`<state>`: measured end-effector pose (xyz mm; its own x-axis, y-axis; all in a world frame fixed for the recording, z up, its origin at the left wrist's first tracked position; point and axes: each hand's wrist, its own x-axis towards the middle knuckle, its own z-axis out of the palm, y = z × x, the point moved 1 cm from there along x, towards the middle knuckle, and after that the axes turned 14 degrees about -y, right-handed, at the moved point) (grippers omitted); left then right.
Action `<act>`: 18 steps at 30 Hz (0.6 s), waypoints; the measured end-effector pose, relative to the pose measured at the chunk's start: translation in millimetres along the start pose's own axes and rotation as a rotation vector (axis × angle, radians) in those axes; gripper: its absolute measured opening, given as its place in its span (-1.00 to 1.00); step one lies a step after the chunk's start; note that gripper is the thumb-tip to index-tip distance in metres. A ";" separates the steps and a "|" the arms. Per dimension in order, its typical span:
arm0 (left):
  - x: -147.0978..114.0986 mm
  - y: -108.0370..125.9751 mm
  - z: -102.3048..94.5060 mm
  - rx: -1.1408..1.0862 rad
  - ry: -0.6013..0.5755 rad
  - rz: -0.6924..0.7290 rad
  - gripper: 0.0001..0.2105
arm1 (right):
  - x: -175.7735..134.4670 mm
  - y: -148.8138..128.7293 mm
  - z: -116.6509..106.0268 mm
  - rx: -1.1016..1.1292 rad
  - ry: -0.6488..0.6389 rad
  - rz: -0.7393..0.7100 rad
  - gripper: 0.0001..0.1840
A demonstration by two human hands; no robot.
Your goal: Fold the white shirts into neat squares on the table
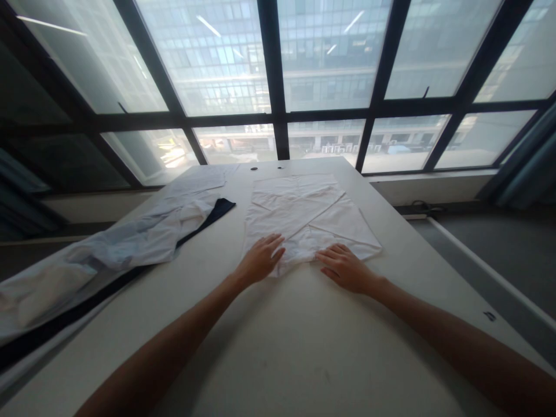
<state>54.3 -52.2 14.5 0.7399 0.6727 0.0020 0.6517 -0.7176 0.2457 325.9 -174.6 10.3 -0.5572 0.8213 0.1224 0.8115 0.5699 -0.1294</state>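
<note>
As left hand (pixel 259 259) and right hand (pixel 347 270) lie at its near side, white cloth (pixel 295 202) sits flat on white table (pixel 260 359)

Nearest the person: bare stretch of tabletop, a few faint marks. Small dark item (pixel 490 316) near the table's right edge, too blurred to name.

Left hand: palm down, fingers extended on the cloth's near left part, nothing gripped. Right hand: palm down, fingertips on the near edge, loose, thumb apart, not clenched.

White cloth: mid-table, straight ahead of the person, in overlapping layers. Diagonal folds across it, near edge wrinkled between the hands, one corner sticking out past the right hand.

Table's left side: rumpled white fabric pile (pixel 152 237), sheer in places, running from near left toward the far end. Dark cloth (pixel 221 209) shows from under it, tip pointing at the white cloth but well apart.

Right of the table: white strip (pixel 478 266) along the floor.

Far end of table: two small dark spots (pixel 254 169) close to the edge.

Beyond: dark-framed window (pixel 330 63), curtain (pixel 527 162) on each side, building (pixel 226 63) through the glass.
</note>
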 end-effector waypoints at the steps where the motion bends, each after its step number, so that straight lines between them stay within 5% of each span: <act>1: 2.4 -13.1 -4.0 -0.017 0.021 -0.028 -0.51 | 0.0 0.2 0.0 0.004 -0.014 0.005 -0.62; 6: 8.2 -90.7 -7.1 -0.075 0.078 -0.018 -0.55 | -0.9 0.7 -0.6 -0.007 -0.050 0.035 -0.61; 9: 5.7 -116.0 -2.2 -0.130 0.087 0.038 -0.55 | -0.2 -1.9 -4.8 -0.032 -0.065 0.067 -0.58; 18: 6.0 -85.7 -6.0 -0.093 0.066 0.090 -0.55 | 1.9 -2.6 -16.0 -0.214 -0.081 0.282 -0.53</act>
<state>1.8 14.4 -0.8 0.7802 0.6188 0.0909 0.5626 -0.7578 0.3305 325.6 -175.0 26.6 -0.3114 0.9498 0.0318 0.9490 0.3090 0.0634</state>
